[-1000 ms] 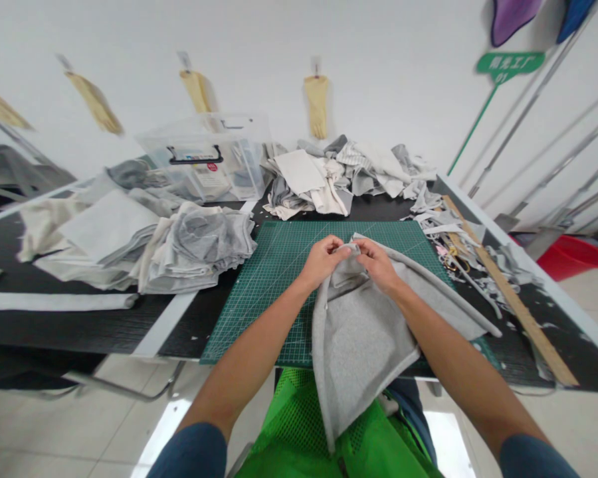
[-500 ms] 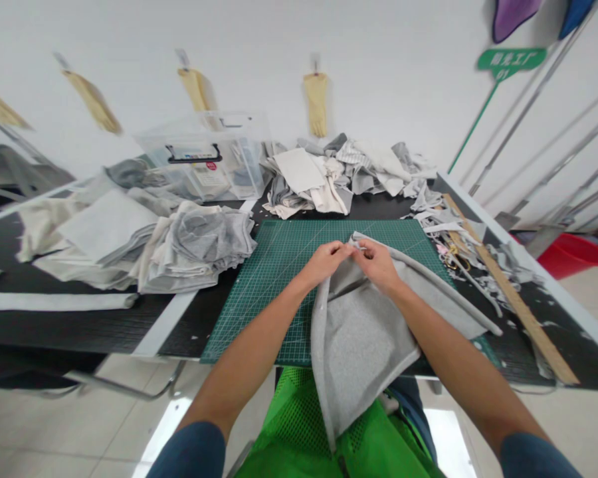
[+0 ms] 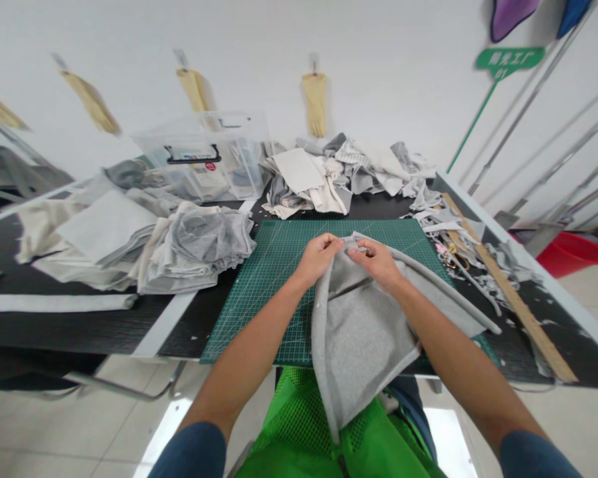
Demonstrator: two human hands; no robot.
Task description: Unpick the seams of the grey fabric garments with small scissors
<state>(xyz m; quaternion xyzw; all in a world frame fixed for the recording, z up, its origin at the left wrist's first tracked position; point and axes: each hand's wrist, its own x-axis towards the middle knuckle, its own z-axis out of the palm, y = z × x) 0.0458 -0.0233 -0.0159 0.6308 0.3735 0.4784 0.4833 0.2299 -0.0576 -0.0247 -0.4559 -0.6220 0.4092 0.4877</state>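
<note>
A grey piece of fabric [image 3: 369,325] with rolled edges lies over the green cutting mat [image 3: 264,285] and hangs down past the table's front edge onto my lap. My left hand [image 3: 317,257] pinches its top edge on the left. Close beside it, my right hand [image 3: 376,262] has thumb and fingers closed on the same edge, with a short stretch of cloth between the two hands. The fabric's right flap reaches out under my right forearm. What the fingertips cover cannot be seen.
Folded cloth piles [image 3: 194,245] lie on the left, before a clear plastic box [image 3: 209,159]. More fabric pieces [image 3: 309,176] are heaped at the back. On the right are a wooden ruler [image 3: 518,299], scraps [image 3: 428,199] and, beyond the table, a red bucket [image 3: 573,255].
My left hand has moved slightly left and up along the edge, away from the right hand, so a gap of cloth shows between them. The fabric stays nearly in place.
</note>
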